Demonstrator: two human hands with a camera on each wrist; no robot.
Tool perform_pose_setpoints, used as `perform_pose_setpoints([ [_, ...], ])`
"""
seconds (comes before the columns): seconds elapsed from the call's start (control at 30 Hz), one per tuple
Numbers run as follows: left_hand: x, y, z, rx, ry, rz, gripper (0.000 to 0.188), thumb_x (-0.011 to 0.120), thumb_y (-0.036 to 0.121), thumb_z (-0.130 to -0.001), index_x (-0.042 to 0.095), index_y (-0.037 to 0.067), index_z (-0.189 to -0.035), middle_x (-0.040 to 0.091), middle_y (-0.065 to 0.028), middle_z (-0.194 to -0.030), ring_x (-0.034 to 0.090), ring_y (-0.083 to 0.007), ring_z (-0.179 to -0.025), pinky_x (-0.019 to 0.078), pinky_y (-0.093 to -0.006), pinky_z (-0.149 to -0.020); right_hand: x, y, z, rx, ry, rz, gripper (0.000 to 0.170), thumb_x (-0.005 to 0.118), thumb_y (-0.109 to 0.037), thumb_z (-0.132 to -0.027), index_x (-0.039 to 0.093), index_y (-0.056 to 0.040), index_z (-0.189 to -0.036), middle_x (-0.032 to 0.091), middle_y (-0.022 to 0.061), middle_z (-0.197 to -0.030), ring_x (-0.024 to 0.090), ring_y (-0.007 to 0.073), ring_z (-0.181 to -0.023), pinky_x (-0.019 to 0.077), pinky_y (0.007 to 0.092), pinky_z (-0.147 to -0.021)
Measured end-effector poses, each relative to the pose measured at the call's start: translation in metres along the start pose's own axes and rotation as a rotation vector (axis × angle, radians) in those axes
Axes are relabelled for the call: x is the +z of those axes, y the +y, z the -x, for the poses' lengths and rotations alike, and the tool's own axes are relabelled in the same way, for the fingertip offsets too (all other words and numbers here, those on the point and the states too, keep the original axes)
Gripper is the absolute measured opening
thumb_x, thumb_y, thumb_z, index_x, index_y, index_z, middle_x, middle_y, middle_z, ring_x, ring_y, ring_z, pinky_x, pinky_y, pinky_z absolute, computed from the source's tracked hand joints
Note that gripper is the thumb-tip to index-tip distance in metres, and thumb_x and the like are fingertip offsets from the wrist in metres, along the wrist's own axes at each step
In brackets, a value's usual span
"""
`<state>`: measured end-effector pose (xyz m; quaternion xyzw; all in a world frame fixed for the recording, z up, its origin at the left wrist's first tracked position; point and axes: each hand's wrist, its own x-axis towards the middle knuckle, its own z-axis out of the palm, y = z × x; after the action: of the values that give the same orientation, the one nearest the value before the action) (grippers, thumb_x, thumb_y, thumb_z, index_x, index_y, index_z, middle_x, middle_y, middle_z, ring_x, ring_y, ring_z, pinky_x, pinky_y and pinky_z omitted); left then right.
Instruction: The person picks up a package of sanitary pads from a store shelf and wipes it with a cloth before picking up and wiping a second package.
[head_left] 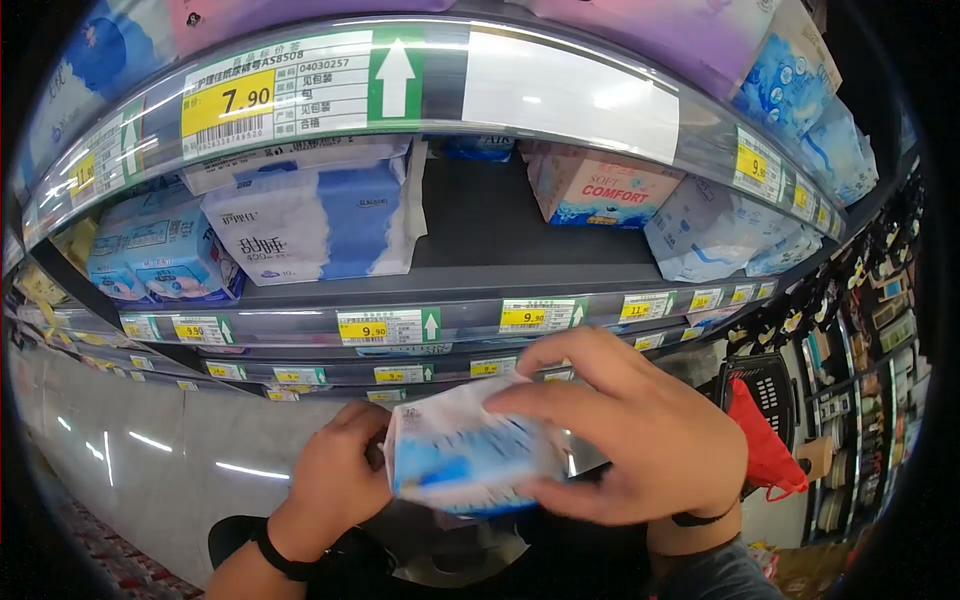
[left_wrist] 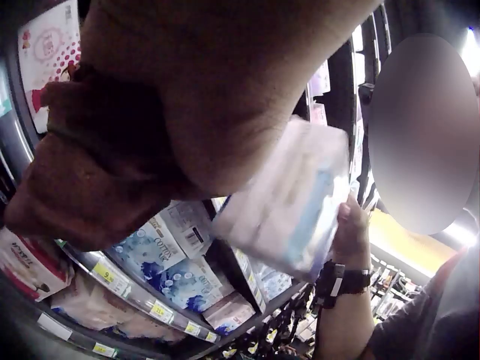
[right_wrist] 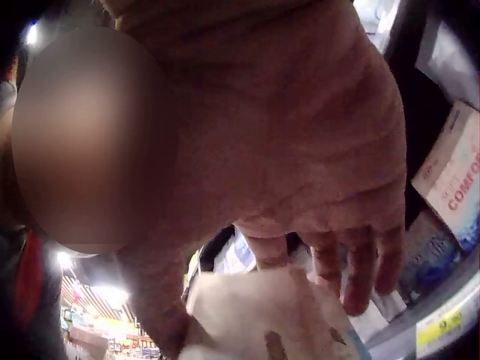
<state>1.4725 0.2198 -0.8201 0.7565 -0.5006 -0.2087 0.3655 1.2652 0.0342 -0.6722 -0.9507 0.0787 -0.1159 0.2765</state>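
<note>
In front of the body, both hands are at a white-and-blue soft pack [head_left: 465, 450], its print blurred. My right hand [head_left: 640, 440] grips it from the right, with fingers over the top and the thumb at the lower edge. My left hand [head_left: 335, 465] holds its left end with curled fingers; the fingertips are hidden there. In the left wrist view, the pack [left_wrist: 289, 202] lies partly behind my dark left hand [left_wrist: 105, 172]. In the right wrist view, my right hand's fingers [right_wrist: 360, 262] reach down beyond the pack's pale end [right_wrist: 262, 307].
A shelf [head_left: 470, 215] ahead carries a large white-and-blue pack [head_left: 315, 225], a pink Soft Comfort pack [head_left: 605, 188] and light-blue packs [head_left: 165, 245]. Price tags [head_left: 385, 326] line its front edge. On the right are a black basket [head_left: 765, 390] and a red cloth-like item [head_left: 760, 445].
</note>
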Motion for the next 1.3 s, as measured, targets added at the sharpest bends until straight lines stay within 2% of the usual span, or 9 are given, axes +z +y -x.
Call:
perform_pose_setpoints([
  [0.17, 0.002, -0.002, -0.001, -0.084, -0.048, 0.01, 0.02, 0.073, 0.008, -0.083, 0.076, 0.005, -0.103, 0.072, -0.0118, -0.1, 0.073, -0.0272, -0.08, 0.0584, -0.0371, -0.072, 0.007, 0.019, -0.025, 0.025, 0.083, 0.048, 0.057, 0.081, -0.017, -0.088, 0.064, -0.0025, -0.141, 0.058, 0.0222, -0.139, 0.059, 0.0418, -0.128, 0.0491, 0.0465, -0.106],
  [0.27, 0.002, -0.009, -0.005, -0.053, -0.049, -0.045, 0.02, 0.073, 0.012, -0.085, 0.077, 0.007, -0.104, 0.072, -0.0113, -0.1, 0.074, -0.0296, -0.083, 0.0593, -0.0397, -0.074, 0.013, 0.031, -0.059, -0.003, 0.32, 0.251, 0.055, 0.074, -0.016, -0.094, 0.059, 0.0002, -0.144, 0.058, 0.0257, -0.141, 0.058, 0.0445, -0.13, 0.048, 0.0485, -0.108],
  [0.33, 0.001, -0.015, -0.006, -0.037, -0.071, -0.087, 0.02, 0.073, 0.015, -0.086, 0.077, 0.009, -0.105, 0.072, -0.0101, -0.1, 0.074, -0.0313, -0.085, 0.0598, -0.0414, -0.075, 0.011, 0.056, -0.097, -0.124, 0.474, 0.523, 0.041, 0.065, -0.015, -0.095, 0.062, 0.0042, -0.131, 0.066, 0.0338, -0.116, 0.065, 0.051, -0.109, 0.053, 0.0541, -0.098],
  [0.43, 0.0, -0.015, -0.009, -0.022, -0.104, -0.111, 0.021, 0.073, 0.018, -0.087, 0.076, 0.011, -0.106, 0.073, -0.0079, -0.1, 0.074, -0.0328, -0.087, 0.0604, -0.0429, -0.076, 0.0, 0.069, -0.149, 0.054, 0.463, 0.733, 0.023, 0.063, -0.017, -0.093, 0.074, -0.0018, -0.106, 0.074, 0.0259, -0.1, 0.071, 0.0481, -0.092, 0.057, 0.056, -0.086],
  [0.53, 0.0, -0.019, -0.009, 0.011, -0.115, -0.122, 0.021, 0.072, 0.02, -0.087, 0.076, 0.013, -0.107, 0.072, -0.0065, -0.1, 0.074, -0.0328, -0.087, 0.061, -0.0435, -0.076, -0.008, 0.095, -0.18, -0.118, 0.565, 0.721, 0.02, 0.064, -0.019, -0.091, 0.077, -0.0054, -0.098, 0.076, 0.022, -0.095, 0.072, 0.0455, -0.089, 0.0579, 0.0544, -0.081],
  [0.7, -0.005, -0.018, -0.002, 0.06, -0.113, -0.154, 0.022, 0.07, 0.024, -0.089, 0.075, 0.014, -0.108, 0.071, -0.0058, -0.098, 0.074, -0.0324, -0.087, 0.0615, -0.0445, -0.076, 0.002, 0.1, -0.192, 0.06, 0.451, 0.859, 0.028, 0.071, -0.029, -0.09, 0.078, -0.0115, -0.111, 0.078, 0.0142, -0.109, 0.074, 0.0378, -0.1, 0.0586, 0.0451, -0.091],
  [1.0, -0.007, -0.024, 0.008, 0.137, -0.041, -0.205, 0.021, 0.07, 0.023, -0.089, 0.075, 0.015, -0.107, 0.071, -0.0059, -0.097, 0.074, -0.0324, -0.086, 0.0614, -0.0464, -0.074, -0.012, 0.104, -0.191, -0.156, 0.599, 0.859, 0.032, 0.074, -0.036, -0.091, 0.079, -0.0122, -0.111, 0.078, 0.0143, -0.105, 0.074, 0.0367, -0.097, 0.0594, 0.0466, -0.086],
  [1.1, -0.007, -0.023, 0.01, 0.147, -0.035, -0.198, 0.021, 0.07, 0.023, -0.088, 0.075, 0.014, -0.107, 0.071, -0.0063, -0.097, 0.074, -0.0326, -0.085, 0.0613, -0.0468, -0.074, -0.016, 0.1, -0.188, -0.104, 0.509, 0.877, 0.034, 0.075, -0.034, -0.09, 0.078, -0.0109, -0.115, 0.078, 0.0168, -0.108, 0.074, 0.0379, -0.1, 0.0587, 0.0469, -0.09],
  [1.3, -0.006, -0.025, 0.011, 0.141, -0.025, -0.187, 0.023, 0.071, 0.022, -0.087, 0.076, 0.013, -0.107, 0.071, -0.0073, -0.096, 0.074, -0.033, -0.084, 0.0614, -0.047, -0.074, 0.004, 0.075, -0.148, 0.242, 0.315, 0.955, 0.064, 0.08, -0.036, -0.084, 0.064, -0.0082, -0.14, 0.065, 0.0231, -0.138, 0.061, 0.0441, -0.128, 0.0463, 0.053, -0.111],
])
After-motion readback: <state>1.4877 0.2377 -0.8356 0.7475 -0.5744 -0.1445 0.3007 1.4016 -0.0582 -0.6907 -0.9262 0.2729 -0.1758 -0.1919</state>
